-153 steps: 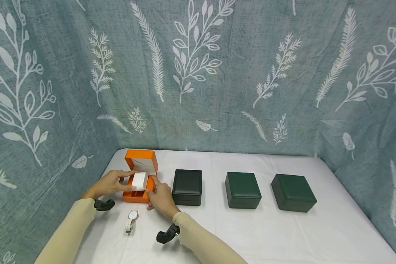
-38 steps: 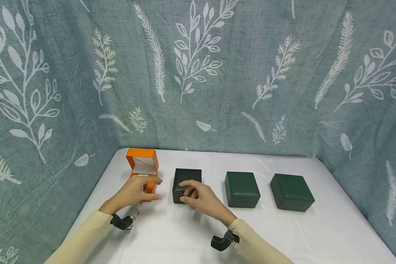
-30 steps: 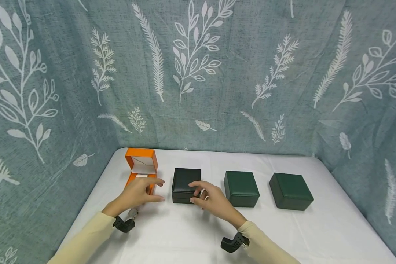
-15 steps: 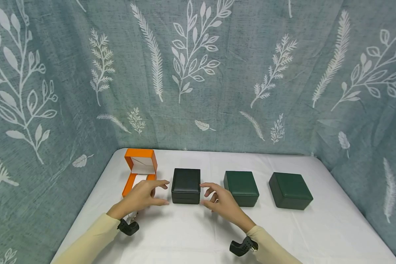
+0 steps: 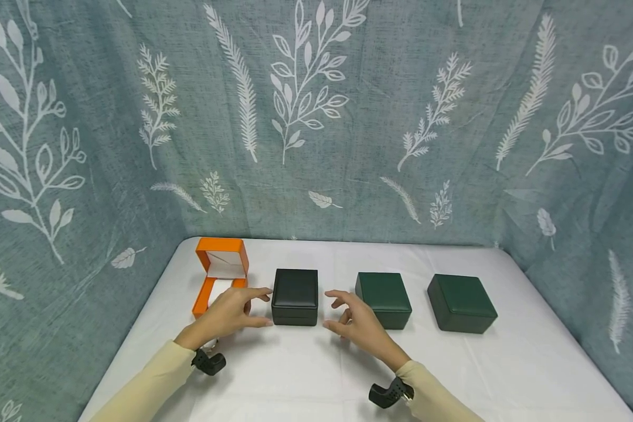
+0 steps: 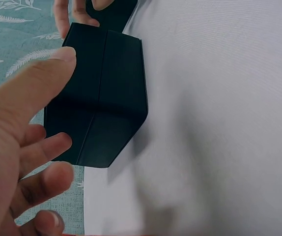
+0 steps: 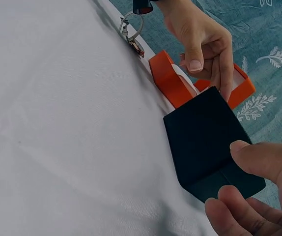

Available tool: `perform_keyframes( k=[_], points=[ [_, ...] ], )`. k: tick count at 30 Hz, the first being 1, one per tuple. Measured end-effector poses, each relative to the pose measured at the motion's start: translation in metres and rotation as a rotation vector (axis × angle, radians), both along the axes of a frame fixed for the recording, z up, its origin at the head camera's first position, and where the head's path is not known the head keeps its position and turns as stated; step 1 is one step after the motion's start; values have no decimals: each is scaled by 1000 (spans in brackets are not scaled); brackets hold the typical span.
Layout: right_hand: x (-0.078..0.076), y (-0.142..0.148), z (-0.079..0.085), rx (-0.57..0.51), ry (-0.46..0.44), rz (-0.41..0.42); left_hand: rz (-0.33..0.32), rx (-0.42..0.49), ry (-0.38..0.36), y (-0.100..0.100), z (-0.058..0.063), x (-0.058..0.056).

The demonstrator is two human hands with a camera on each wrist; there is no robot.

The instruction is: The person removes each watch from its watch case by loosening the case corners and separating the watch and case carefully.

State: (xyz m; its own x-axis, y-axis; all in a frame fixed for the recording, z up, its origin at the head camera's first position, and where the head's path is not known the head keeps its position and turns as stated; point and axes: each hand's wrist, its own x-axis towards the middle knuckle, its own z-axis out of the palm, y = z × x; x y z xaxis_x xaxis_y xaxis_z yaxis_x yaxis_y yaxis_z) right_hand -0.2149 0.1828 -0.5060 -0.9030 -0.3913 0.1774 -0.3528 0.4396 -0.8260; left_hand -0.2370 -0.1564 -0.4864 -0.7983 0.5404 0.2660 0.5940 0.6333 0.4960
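Note:
A closed black box (image 5: 295, 296) stands on the white table between my two hands. My left hand (image 5: 227, 310) is at its left side, thumb and fingers spread apart, fingertips right at the edge. On the other side my right hand (image 5: 361, 325) has its fingers loosely bent, a small gap from the box in the head view. Neither hand grips anything. Behind my left hand is an open orange box (image 5: 222, 243) with a white cushion (image 5: 220, 288) in it, partly covered by the hand. A wristwatch (image 7: 136, 47) lies near my left wrist, mostly hidden in the head view.
Two closed dark green boxes stand to the right: a nearer green box (image 5: 384, 300), partly behind my right hand, and a farther green box (image 5: 462, 303). A patterned blue-green cloth (image 5: 316, 117) hangs behind and beside the white-covered table (image 5: 306, 375).
The white cushion, earlier held by my left hand at the orange box, now sits inside it. Both hands have moved right; the right passed over the black box to its right side.

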Motion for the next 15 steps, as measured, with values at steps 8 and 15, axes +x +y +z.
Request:
perform_keyframes(
  k=[8, 15],
  points=[
    [-5, -6, 0, -18, -29, -2, 27, -22, -22, 2, -2, -4],
    [-12, -14, 3, 17, -51, -20, 53, -62, -57, 7, -3, -10]
  ],
)
